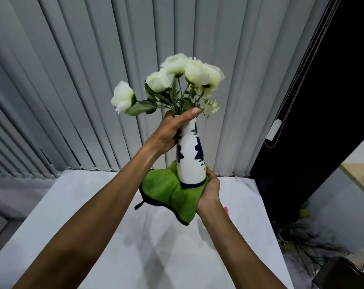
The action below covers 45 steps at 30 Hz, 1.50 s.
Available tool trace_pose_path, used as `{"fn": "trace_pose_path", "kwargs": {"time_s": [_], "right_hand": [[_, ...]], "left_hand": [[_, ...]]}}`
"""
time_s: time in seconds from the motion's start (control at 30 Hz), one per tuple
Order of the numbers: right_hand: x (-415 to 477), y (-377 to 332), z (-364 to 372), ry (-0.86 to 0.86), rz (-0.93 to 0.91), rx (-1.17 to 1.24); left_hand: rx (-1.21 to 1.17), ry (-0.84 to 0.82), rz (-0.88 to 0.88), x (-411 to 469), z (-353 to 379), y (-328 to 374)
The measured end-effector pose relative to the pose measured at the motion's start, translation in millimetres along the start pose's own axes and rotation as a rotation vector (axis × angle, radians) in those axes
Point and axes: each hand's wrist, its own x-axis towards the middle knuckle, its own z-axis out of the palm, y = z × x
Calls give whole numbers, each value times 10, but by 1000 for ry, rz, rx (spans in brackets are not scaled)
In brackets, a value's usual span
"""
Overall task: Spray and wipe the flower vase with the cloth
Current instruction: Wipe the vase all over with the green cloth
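Vase (190,155) lifted, our left hand (170,130) gripping its neck, right hand (210,190) pressing cloth (166,188) under base; wiping underway, we judge.

arms: two, bare to past the elbow | sleeves: none visible | left hand (168,130): short pale nail | right hand (210,190): bare

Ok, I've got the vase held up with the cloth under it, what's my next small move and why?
Probably slide the green cloth up the vase side: your right hand cups it only at the base, while your left hand steadies the neck.
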Motion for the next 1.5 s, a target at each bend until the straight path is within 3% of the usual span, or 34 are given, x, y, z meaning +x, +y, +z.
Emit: {"fn": "trace_pose_path", "kwargs": {"time_s": [0.3, 0.53, 0.7, 0.8, 0.93, 1.07, 1.23, 1.5], "right_hand": [[-27, -49, -38, 60, 88, -275], [-15, -134, -51, 123, 142, -385], [-109, -237, 75, 130, 40, -409], [-134, -312, 194, 174, -139, -478], [-167, -320, 304, 217, -401, -766], [-251, -266, 463, 152, -618, -908], [-267, -169, 659, 112, -835, -1027], [-219, -85, 590, 64, -1228, -1312]], "left_hand": [[-204, -464, -182, 16, -25, 229], [-228, -621, -124, 92, 204, 121], [-223, -519, -130, 122, 183, 108], [-174, -402, -118, 119, 161, 64], [-108, -223, -70, 140, 114, 25], [-8, -121, 20, 128, 90, -67], [-74, 58, 70, 96, 174, -148], [-101, 79, 131, 137, 262, -68]]}}
